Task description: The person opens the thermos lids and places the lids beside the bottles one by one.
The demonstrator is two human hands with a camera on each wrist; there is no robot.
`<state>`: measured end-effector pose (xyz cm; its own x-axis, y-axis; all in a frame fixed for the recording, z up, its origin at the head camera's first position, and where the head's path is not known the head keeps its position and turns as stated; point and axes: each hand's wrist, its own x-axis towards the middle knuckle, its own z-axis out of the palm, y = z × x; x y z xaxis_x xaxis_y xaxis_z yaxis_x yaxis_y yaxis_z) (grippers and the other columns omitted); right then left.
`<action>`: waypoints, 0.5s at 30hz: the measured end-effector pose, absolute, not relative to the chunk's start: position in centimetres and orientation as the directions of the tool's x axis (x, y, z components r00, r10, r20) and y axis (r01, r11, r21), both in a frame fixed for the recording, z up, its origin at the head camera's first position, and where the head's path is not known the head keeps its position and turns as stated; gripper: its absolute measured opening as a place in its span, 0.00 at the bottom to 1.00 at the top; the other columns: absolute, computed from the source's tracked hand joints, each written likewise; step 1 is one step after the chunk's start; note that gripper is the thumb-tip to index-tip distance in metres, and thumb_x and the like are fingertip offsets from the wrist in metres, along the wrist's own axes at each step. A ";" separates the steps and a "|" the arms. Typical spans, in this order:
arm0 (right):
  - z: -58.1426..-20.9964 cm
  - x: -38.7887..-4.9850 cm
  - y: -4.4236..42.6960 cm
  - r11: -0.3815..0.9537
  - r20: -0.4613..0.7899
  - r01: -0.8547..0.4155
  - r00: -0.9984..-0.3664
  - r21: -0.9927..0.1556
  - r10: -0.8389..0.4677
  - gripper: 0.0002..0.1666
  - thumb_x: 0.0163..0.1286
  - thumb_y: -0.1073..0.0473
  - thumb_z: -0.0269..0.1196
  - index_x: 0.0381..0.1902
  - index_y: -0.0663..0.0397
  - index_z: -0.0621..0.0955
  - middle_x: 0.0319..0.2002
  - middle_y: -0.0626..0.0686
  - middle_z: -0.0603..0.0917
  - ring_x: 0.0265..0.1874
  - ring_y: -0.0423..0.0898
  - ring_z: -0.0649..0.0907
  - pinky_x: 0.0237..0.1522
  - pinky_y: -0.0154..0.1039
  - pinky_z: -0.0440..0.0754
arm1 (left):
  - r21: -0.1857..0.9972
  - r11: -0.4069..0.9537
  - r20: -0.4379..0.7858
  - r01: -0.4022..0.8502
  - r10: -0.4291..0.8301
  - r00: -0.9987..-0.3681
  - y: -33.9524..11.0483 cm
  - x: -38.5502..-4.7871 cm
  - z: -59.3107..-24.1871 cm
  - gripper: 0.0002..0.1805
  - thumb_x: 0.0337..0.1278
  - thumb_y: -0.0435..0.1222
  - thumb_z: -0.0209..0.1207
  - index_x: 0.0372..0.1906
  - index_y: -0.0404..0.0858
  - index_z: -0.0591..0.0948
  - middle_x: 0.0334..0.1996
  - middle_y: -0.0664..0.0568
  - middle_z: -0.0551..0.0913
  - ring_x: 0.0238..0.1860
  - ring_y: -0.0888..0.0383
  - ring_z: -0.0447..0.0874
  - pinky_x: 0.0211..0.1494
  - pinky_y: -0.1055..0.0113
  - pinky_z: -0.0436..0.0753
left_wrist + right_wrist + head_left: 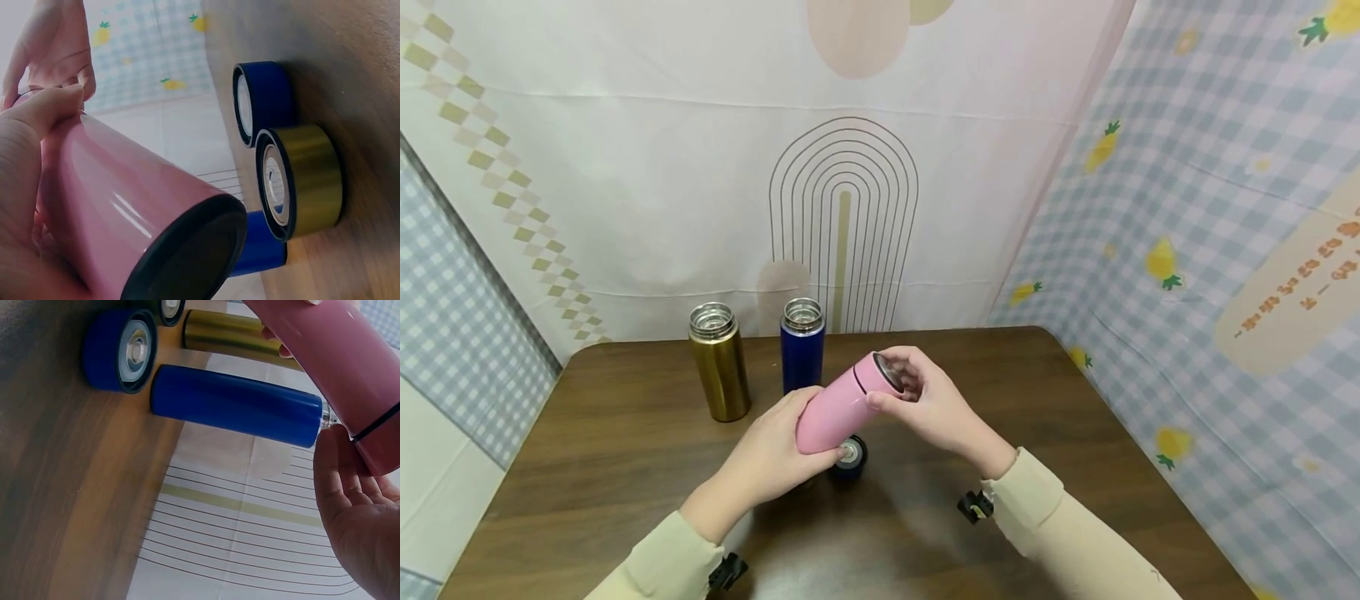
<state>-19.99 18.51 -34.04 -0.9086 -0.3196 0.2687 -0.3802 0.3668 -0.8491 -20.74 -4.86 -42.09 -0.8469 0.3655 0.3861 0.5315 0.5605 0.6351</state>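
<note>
Tilted above the table, a pink thermos bottle (831, 418) leans with its lid end up and to the right. My left hand (767, 454) grips the lower body, thumb across the near side. At the top, my right hand (936, 404) holds the pink lid (868, 375) between thumb and fingers; a dark seam line separates lid from body. The black base (194, 256) shows in the left wrist view. Below the bottle sit a blue lid (265, 103) and a gold lid (306, 181), both inside-up. The left hand mostly hides the gold lid in the head view.
An uncapped gold bottle (722, 375) and an uncapped blue bottle (802, 350) stand upright at the back of the brown wooden table (625, 467). Behind them hangs a white patterned cloth (685, 208); a checked pineapple cloth (1120, 275) hangs at the right.
</note>
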 end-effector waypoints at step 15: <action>-37.1 -21.8 19.4 0.422 0.227 -0.343 -0.926 -0.839 -0.301 0.25 0.68 0.57 0.64 0.60 0.56 0.72 0.46 0.55 0.81 0.40 0.52 0.82 0.40 0.48 0.80 | 0.544 0.623 0.447 0.562 0.351 -0.823 -5.3 -21.0 -42.8 0.37 0.36 0.51 0.74 0.57 0.47 0.75 0.45 0.58 0.79 0.42 0.62 0.76 0.44 0.59 0.77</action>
